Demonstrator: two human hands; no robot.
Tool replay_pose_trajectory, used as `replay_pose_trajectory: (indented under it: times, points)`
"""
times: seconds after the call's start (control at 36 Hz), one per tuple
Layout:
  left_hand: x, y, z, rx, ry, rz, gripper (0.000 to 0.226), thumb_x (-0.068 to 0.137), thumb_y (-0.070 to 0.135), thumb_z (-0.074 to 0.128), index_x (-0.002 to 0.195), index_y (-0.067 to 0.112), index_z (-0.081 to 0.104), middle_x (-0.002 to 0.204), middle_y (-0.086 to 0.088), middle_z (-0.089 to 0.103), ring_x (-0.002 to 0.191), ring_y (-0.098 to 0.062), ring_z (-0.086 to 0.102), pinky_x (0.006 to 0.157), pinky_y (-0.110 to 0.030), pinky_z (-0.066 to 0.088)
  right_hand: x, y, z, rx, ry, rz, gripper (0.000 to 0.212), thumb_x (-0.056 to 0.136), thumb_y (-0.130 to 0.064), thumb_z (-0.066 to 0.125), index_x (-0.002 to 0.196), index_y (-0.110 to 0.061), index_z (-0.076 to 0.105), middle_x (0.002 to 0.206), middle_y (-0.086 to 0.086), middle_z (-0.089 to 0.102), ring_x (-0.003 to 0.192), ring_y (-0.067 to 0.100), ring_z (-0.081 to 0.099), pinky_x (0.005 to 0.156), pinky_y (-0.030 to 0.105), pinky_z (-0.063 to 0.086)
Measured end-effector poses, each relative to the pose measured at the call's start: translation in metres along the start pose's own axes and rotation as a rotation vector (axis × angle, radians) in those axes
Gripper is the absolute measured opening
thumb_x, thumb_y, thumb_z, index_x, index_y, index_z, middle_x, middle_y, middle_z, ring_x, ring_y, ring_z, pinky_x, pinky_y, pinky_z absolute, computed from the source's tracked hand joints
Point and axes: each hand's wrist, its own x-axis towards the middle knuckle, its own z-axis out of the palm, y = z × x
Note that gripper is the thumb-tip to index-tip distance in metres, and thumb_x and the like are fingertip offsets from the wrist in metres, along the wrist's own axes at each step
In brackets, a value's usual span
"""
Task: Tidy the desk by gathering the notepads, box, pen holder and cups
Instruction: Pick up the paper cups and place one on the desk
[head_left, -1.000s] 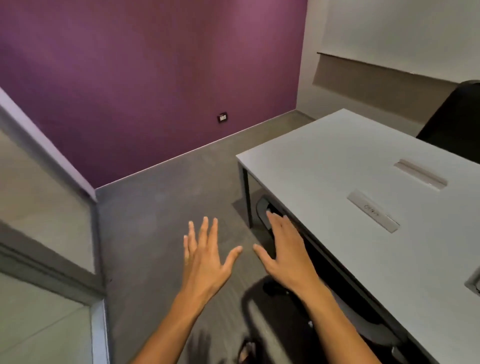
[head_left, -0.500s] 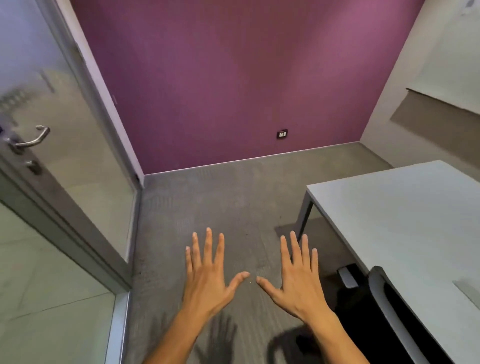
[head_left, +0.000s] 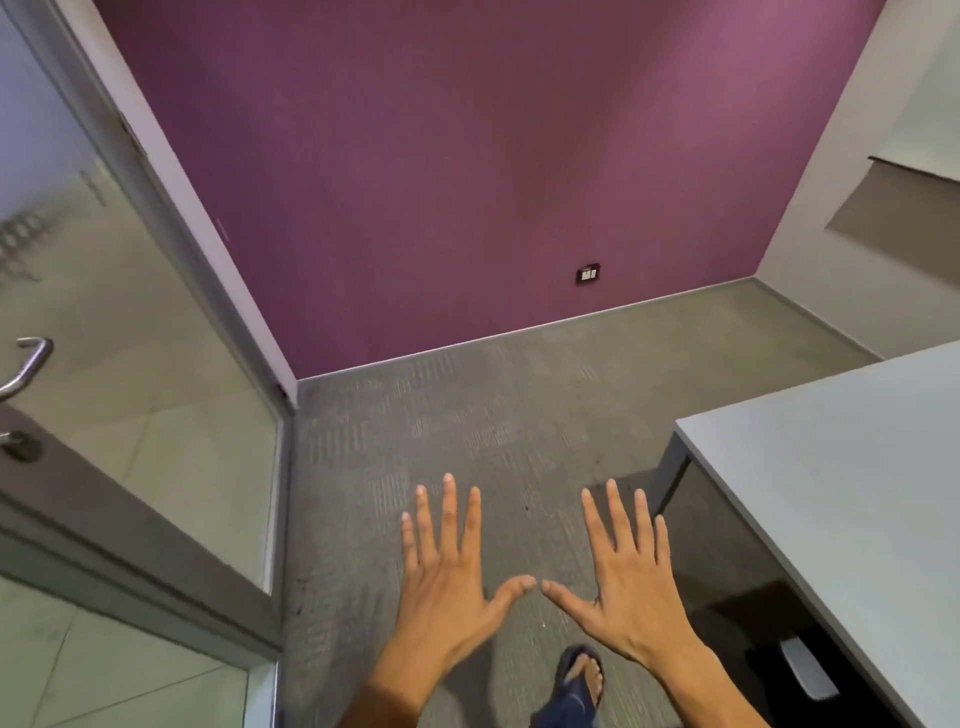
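Note:
My left hand (head_left: 447, 577) and my right hand (head_left: 628, 582) are stretched out side by side over the grey carpet, palms down, fingers spread and straight, thumbs almost meeting. Neither holds anything. The grey desk (head_left: 841, 467) shows only its bare near corner at the right edge. No notepads, box, pen holder or cups are in view.
A glass door (head_left: 130, 364) with a metal handle (head_left: 26, 364) stands at the left. A purple wall (head_left: 467, 182) with a socket (head_left: 588, 273) is ahead. A dark chair (head_left: 769, 639) sits under the desk. My sandalled foot (head_left: 579, 675) is on the carpet.
The view has swung left, away from the desk, so the door and wall fill more of it. Both hands stay spread and empty, thumbs drawing closer together.

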Motion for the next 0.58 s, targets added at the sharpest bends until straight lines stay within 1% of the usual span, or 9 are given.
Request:
replay_pose_trajectory:
  times: [0.08, 0.22, 0.28, 0.36, 0.42, 0.5, 0.58]
  points:
    - [0.044, 0.001, -0.003, -0.015, 0.009, 0.0, 0.112, 0.07, 0.098, 0.004, 0.148, 0.026, -0.033, 0.152, -0.002, -0.048, 0.138, -0.031, -0.047, 0.117, -0.053, -0.022, 0.044, 0.014, 0.004, 0.011, 0.003, 0.01, 0.117, 0.074, -0.1, 0.024, 0.161, -0.032, -0.012, 0.169, 0.004, -0.022, 0.153, 0.034, -0.026, 0.122, 0.054, -0.012]
    - [0.129, 0.005, -0.011, -0.012, 0.006, -0.033, 0.11, 0.071, 0.096, 0.003, 0.149, 0.026, -0.032, 0.151, -0.001, -0.049, 0.137, -0.03, -0.048, 0.118, -0.054, -0.019, 0.128, 0.039, 0.002, 0.053, 0.007, -0.003, 0.115, 0.075, -0.099, 0.026, 0.161, -0.033, -0.014, 0.169, 0.002, -0.021, 0.154, 0.032, -0.026, 0.125, 0.057, -0.003]
    - [0.165, 0.007, -0.017, -0.027, 0.023, -0.046, 0.109, 0.07, 0.095, -0.001, 0.149, 0.027, -0.032, 0.152, 0.001, -0.049, 0.138, -0.028, -0.047, 0.12, -0.054, -0.017, 0.165, 0.05, -0.004, 0.07, 0.007, -0.006, 0.114, 0.075, -0.099, 0.025, 0.159, -0.036, -0.017, 0.169, 0.002, -0.021, 0.153, 0.033, -0.027, 0.125, 0.058, -0.002]
    - [0.217, 0.012, -0.025, -0.051, 0.086, -0.053, 0.105, 0.074, 0.093, -0.001, 0.152, 0.027, -0.026, 0.157, 0.001, -0.04, 0.142, -0.027, -0.042, 0.122, -0.054, -0.012, 0.219, 0.066, -0.021, 0.082, 0.018, -0.019, 0.112, 0.077, -0.098, 0.026, 0.16, -0.036, -0.017, 0.17, 0.003, -0.018, 0.154, 0.034, -0.024, 0.125, 0.058, -0.002]
    - [0.249, 0.014, -0.033, -0.056, 0.122, -0.051, 0.104, 0.077, 0.091, 0.003, 0.154, 0.026, -0.021, 0.16, -0.001, -0.034, 0.145, -0.029, -0.037, 0.122, -0.055, -0.009, 0.252, 0.075, -0.034, 0.064, 0.027, -0.03, 0.111, 0.077, -0.098, 0.023, 0.158, -0.036, -0.022, 0.169, 0.004, -0.022, 0.153, 0.034, -0.026, 0.125, 0.057, -0.005]
    - [0.295, 0.019, -0.044, -0.058, 0.135, -0.066, 0.105, 0.076, 0.093, 0.001, 0.153, 0.026, -0.023, 0.161, -0.003, -0.034, 0.145, -0.03, -0.036, 0.123, -0.055, -0.007, 0.296, 0.088, -0.05, 0.02, 0.023, -0.033, 0.111, 0.078, -0.096, 0.02, 0.157, -0.032, -0.025, 0.168, 0.007, -0.026, 0.153, 0.037, -0.025, 0.124, 0.056, -0.007]
    - [0.342, 0.022, -0.047, -0.088, 0.147, -0.062, 0.104, 0.079, 0.092, 0.009, 0.156, 0.026, -0.018, 0.163, -0.005, -0.028, 0.148, -0.031, -0.031, 0.122, -0.055, -0.006, 0.338, 0.102, -0.057, 0.028, 0.01, -0.018, 0.11, 0.08, -0.093, 0.021, 0.159, -0.03, -0.022, 0.168, 0.009, -0.024, 0.154, 0.04, -0.021, 0.124, 0.058, -0.005]
